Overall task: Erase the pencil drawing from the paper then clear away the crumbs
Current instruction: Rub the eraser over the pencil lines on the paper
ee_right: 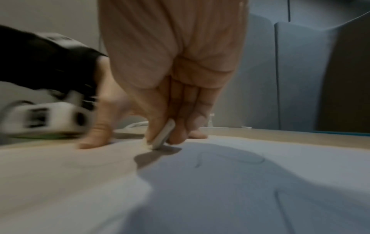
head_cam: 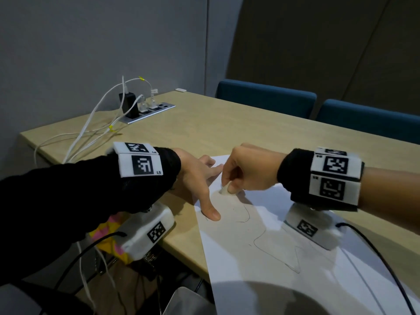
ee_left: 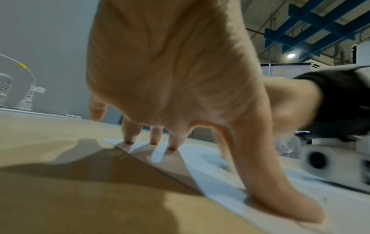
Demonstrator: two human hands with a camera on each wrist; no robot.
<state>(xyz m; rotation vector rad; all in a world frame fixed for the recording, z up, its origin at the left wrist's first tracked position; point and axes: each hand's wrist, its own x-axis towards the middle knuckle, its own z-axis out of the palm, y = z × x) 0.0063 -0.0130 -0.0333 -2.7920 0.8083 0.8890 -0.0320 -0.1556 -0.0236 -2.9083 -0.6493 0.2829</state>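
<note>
A white sheet of paper (head_cam: pixel 261 246) lies on the wooden table (head_cam: pixel 204 123), with faint pencil lines (head_cam: pixel 272 246) across it. My left hand (head_cam: pixel 200 178) rests spread on the paper's left edge, fingertips (ee_left: pixel 172 147) and thumb pressing it flat. My right hand (head_cam: pixel 245 171) pinches a small white eraser (head_cam: pixel 223 190) between thumb and fingers, its tip touching the paper just right of the left hand. In the right wrist view the eraser (ee_right: pixel 163 136) stands tilted on the paper (ee_right: pixel 240 182), beside a curved pencil line (ee_right: pixel 230 159). I make out no crumbs.
A power strip (head_cam: pixel 147 110) with plugged chargers and white cables (head_cam: pixel 91 133) sits at the table's far left. Two blue chairs (head_cam: pixel 266 96) stand behind the table. A black cable (head_cam: pixel 375 251) runs across the paper from my right wrist.
</note>
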